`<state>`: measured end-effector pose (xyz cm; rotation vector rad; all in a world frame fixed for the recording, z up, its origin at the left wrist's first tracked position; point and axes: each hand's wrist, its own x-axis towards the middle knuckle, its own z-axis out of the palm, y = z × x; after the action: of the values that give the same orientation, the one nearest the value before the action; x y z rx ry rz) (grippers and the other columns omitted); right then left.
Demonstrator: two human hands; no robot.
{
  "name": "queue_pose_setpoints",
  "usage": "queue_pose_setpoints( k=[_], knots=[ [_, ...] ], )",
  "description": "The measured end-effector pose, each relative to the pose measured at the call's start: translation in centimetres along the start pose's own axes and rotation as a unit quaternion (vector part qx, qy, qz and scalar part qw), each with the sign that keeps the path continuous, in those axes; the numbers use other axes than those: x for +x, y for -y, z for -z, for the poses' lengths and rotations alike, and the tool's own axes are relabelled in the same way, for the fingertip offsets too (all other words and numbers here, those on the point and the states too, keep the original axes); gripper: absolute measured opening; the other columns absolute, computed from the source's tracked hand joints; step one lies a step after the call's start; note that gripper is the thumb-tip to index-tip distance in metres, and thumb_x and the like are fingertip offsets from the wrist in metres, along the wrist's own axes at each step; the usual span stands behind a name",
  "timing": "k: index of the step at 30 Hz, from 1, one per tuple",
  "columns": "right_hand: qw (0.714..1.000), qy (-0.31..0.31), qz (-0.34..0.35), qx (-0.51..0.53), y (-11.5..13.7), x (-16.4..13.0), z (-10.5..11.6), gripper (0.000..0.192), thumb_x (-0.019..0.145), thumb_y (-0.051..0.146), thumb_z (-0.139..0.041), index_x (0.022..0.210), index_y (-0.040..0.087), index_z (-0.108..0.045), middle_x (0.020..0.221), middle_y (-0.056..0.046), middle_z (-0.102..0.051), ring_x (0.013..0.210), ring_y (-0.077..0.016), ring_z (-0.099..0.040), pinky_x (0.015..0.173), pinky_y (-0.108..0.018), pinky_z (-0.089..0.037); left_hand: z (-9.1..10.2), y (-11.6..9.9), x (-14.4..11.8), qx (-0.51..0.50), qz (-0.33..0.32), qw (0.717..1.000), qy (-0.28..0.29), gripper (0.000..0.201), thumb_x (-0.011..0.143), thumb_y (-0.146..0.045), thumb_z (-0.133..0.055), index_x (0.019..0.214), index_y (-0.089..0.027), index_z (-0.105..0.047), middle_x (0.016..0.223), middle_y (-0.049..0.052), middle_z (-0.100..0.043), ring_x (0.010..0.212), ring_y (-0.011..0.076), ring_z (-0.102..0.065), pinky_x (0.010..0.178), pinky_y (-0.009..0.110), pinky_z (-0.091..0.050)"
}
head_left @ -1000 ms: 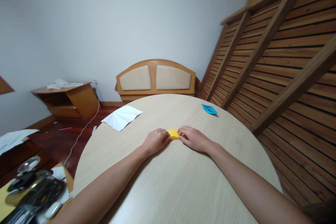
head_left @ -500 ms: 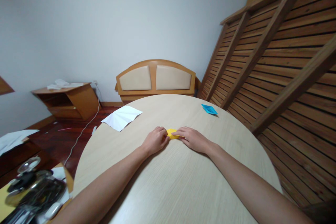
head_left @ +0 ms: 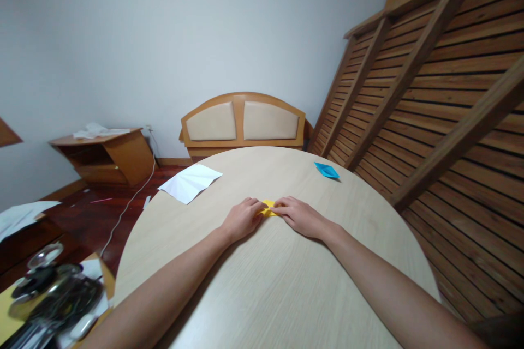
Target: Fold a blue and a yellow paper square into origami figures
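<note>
A small folded yellow paper [head_left: 269,208] lies on the round light-wood table [head_left: 278,283], mostly covered by my fingers. My left hand [head_left: 242,219] presses on its left side with the fingertips on the paper. On the paper's right side my right hand [head_left: 298,216] lies flat, fingers pointing left and touching the left hand's fingertips. Both hands hold the paper down against the tabletop.
A blue folded paper boat [head_left: 326,170] sits at the far right of the table. A white sheet [head_left: 190,182] lies at the far left edge. A wooden slatted frame [head_left: 429,98] leans on the right. Clutter of metal items [head_left: 49,294] sits at lower left.
My right hand's fingers have slid left over the yellow paper, covering more of it, and now meet the left fingertips. The arms have barely moved.
</note>
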<state>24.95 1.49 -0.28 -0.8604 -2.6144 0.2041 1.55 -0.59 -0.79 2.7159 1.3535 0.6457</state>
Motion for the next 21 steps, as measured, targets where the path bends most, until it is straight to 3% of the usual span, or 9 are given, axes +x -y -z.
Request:
queue_pose_setpoints(
  k=[10,21],
  knots=[
    [0.999,0.024,-0.003,-0.045,-0.5,-0.4,1.4,0.033,0.090,0.013,-0.054,0.115,0.023,-0.073,0.121,-0.009,-0.067,0.113,-0.0238,-0.057,0.099,-0.038,-0.044,0.0,0.0,0.0,0.027,-0.040,0.999,0.023,0.031,0.088,-0.012,-0.054,0.110,-0.025,-0.072,0.111,0.004,-0.069,0.101,0.0209,-0.060,0.080,0.030,-0.053],
    [1.000,0.015,0.012,0.018,-0.1,-0.9,2.3,0.027,0.082,0.011,-0.057,0.091,0.023,-0.079,0.097,-0.005,-0.074,0.087,-0.0186,-0.066,0.083,-0.030,-0.049,0.4,-0.6,0.0,0.033,-0.047,0.998,-0.010,0.030,0.098,-0.031,-0.047,0.105,-0.021,-0.074,0.110,0.009,-0.068,0.101,0.0236,-0.059,0.091,0.038,-0.049]
  ],
)
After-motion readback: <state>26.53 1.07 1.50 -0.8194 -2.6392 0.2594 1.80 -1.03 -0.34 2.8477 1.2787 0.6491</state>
